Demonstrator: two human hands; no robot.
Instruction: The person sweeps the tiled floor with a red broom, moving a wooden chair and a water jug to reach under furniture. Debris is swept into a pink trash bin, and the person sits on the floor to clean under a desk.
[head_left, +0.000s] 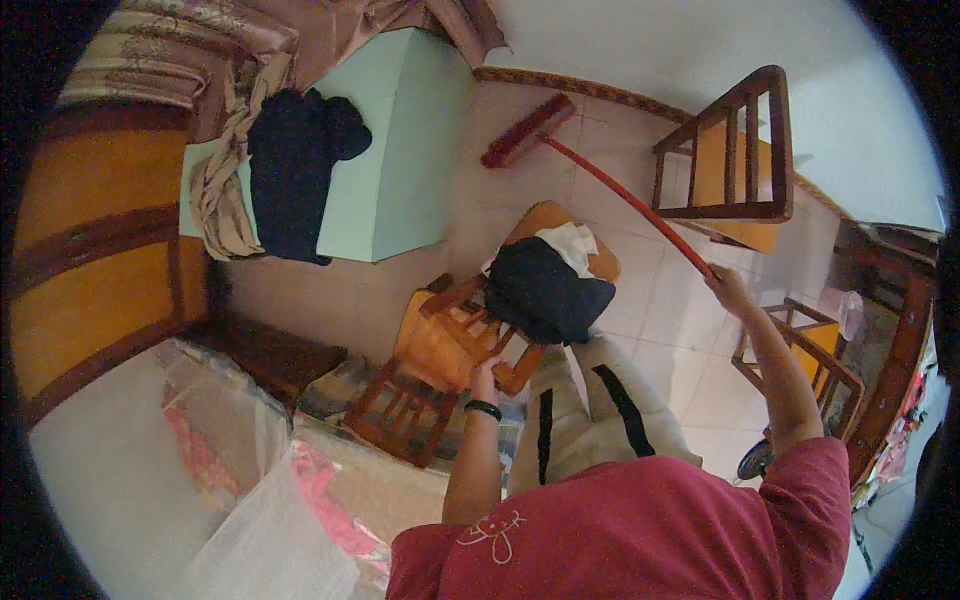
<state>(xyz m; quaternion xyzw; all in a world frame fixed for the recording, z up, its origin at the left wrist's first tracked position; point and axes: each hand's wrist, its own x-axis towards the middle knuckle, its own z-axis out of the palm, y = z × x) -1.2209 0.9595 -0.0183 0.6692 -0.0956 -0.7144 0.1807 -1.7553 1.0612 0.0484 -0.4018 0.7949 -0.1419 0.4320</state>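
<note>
My right hand (729, 292) grips the upper end of a long red broom handle (630, 196). The handle slants away across the tiles to a dark red broom head (529, 133), which lies between a pale green cabinet and the wall. With my left hand (486, 376) I hold the back of a wooden chair (529, 364) close in front of my legs. A black garment (544, 289) is draped over this chair, partly hiding its back and seat. Beside the garment, a white cloth (574, 247) lies on the seat.
Against the chair stands another wooden chair (427, 341). Two more chairs (784, 150) (817, 349) are at the right. The pale green cabinet (412, 150) at upper left carries a black garment (292, 180) and twisted beige cloth (225, 202). A mesh-covered bed (262, 517) borders the lower left.
</note>
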